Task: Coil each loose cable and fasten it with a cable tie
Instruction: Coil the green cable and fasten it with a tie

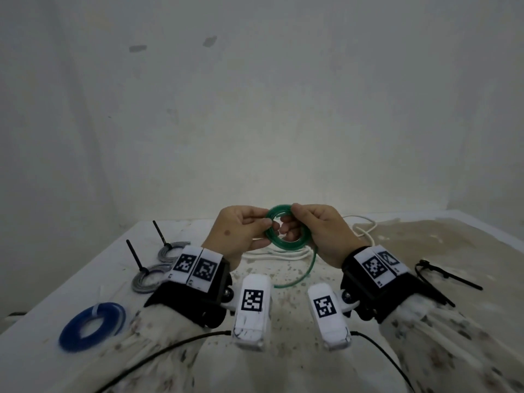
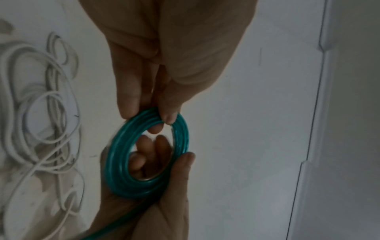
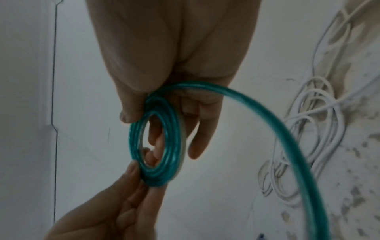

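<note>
Above the table, both hands hold up a small flat coil of green cable (image 1: pixel 286 245). My left hand (image 1: pixel 266 229) pinches its left rim between thumb and fingers, as the left wrist view shows (image 2: pixel 158 116). At the top right rim my right hand (image 1: pixel 292 218) pinches the coil with the thumb, its fingers reaching through and behind the ring (image 3: pixel 174 138). A loose green tail (image 1: pixel 307 268) hangs from the coil and curves down to the table (image 3: pixel 267 116). A tangled loose white cable (image 1: pixel 283 255) lies on the table behind the hands (image 2: pixel 41 113).
A tied blue coil (image 1: pixel 93 326) lies at the front left. Behind it are two grey coils (image 1: pixel 147 279) with black tie ends sticking up. Loose black cable ties (image 1: pixel 442 273) lie at the right. The table (image 1: pixel 283 307) is speckled, with a bare wall behind it.
</note>
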